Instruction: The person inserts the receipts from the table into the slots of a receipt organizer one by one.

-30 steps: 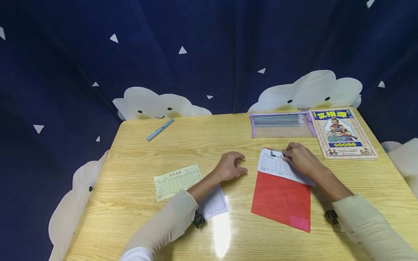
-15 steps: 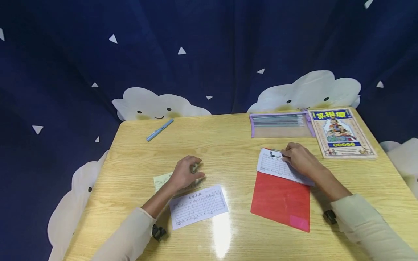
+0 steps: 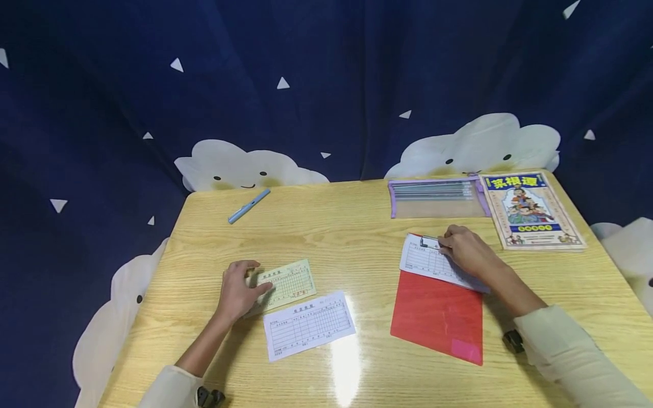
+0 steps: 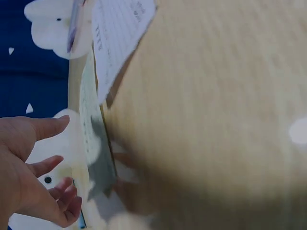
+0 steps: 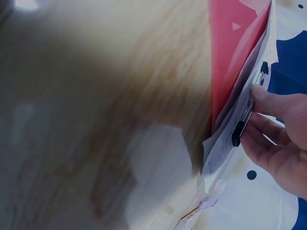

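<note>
On the left half of the wooden counter (image 3: 357,226), the left hand (image 3: 237,292) rests with relaxed fingers on the left end of a pale yellow-green form slip (image 3: 285,283), its fingertips lying over the slip's near-left corner without curling round it. The slip looks like a single thin sheet: very light, limp, and lying flat against a glossy surface, so it would probably slide under a pressing finger more readily than it would lift; a sensible hold would be to drag a corner or the left edge off the flat and pinch it there between thumb and forefinger, gently, since such paper creases easily. The left wrist view shows that edge already raised a little beside the open fingers (image 4: 45,165). Just to its right and nearer lies a white form slip (image 3: 309,324), its far-left corner at or under the yellow-green slip's near edge. Well to the right, the right hand (image 3: 461,249) has its fingers curled on the metal clip (image 3: 430,242) at the far end of a red clipboard (image 3: 439,317), with another white form (image 3: 433,263) under the clip; the board is stiff and flat by comparison. At the far edge lie a blue pen (image 3: 249,205), a clear purple-edged pouch (image 3: 437,198) and a picture-covered book (image 3: 530,211).
</note>
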`<state>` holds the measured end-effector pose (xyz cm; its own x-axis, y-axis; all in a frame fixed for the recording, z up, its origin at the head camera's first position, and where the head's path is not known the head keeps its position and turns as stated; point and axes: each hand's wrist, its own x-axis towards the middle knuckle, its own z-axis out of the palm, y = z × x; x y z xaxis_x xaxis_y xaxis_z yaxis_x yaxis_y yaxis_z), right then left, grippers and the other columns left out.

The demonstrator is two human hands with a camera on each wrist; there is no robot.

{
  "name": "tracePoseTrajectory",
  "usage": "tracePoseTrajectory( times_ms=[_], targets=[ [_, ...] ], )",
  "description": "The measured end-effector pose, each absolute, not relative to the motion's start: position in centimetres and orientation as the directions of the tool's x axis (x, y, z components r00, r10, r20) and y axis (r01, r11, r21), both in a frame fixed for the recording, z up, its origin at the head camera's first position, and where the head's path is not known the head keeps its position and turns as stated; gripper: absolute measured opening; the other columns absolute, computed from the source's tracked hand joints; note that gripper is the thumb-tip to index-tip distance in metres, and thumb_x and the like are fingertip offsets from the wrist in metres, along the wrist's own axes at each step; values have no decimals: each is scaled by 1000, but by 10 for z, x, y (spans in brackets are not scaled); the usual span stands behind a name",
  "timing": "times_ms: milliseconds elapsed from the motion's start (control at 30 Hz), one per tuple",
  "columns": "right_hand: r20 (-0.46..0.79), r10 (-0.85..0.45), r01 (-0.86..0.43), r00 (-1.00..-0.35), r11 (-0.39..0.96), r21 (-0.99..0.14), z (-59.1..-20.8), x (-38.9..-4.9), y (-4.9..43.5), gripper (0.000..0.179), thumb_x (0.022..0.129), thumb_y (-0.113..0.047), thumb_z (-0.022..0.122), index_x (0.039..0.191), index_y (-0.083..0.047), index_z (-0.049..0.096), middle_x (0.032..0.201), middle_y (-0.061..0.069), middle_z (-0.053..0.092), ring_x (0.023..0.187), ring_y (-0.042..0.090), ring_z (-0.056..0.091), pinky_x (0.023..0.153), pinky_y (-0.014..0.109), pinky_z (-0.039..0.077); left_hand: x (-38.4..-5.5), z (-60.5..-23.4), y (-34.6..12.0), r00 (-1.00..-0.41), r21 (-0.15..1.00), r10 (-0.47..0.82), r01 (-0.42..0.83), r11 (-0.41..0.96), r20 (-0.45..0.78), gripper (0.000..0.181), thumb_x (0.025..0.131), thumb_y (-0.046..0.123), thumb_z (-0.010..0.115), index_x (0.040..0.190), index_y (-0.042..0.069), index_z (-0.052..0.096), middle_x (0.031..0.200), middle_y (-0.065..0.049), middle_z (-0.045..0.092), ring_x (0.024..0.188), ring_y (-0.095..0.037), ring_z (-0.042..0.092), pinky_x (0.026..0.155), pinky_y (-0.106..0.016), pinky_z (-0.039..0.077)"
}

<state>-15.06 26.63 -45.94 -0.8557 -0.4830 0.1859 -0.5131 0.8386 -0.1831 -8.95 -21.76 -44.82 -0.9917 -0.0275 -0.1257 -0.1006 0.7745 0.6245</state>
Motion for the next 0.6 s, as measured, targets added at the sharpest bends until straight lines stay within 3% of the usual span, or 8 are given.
tracePoseTrajectory(
  times_ms=[333, 467, 600],
  targets=[
    [183, -474, -504, -861, 844, -184, -459, -151, 266, 16, 79, -3, 72, 92, 6, 72, 79, 15, 58, 72, 27, 57, 66, 42, 51, -76, -456, -225, -973, 591, -112, -212, 778, -202, 57, 73, 13, 80, 120, -4, 53, 132, -35, 33, 125, -49, 30, 98, -60, 36],
    [209, -480, -517, -852, 835, -188, -460, -151, 266, 16, 78, -2, 72, 91, 6, 72, 78, 15, 58, 71, 27, 58, 65, 42, 51, -75, -457, -222, -972, 587, -123, -221, 779, -203, 53, 72, 10, 79, 117, -2, 53, 129, -34, 36, 121, -48, 36, 97, -58, 37],
    [208, -483, -520, -851, 833, -190, -461, -151, 267, 16, 78, -2, 72, 91, 6, 72, 78, 15, 58, 71, 27, 58, 65, 42, 51, -74, -460, -220, -982, 604, -126, -186, 775, -141, 42, 72, 7, 79, 107, -4, 59, 120, -32, 49, 116, -47, 44, 96, -58, 39]
  ],
)
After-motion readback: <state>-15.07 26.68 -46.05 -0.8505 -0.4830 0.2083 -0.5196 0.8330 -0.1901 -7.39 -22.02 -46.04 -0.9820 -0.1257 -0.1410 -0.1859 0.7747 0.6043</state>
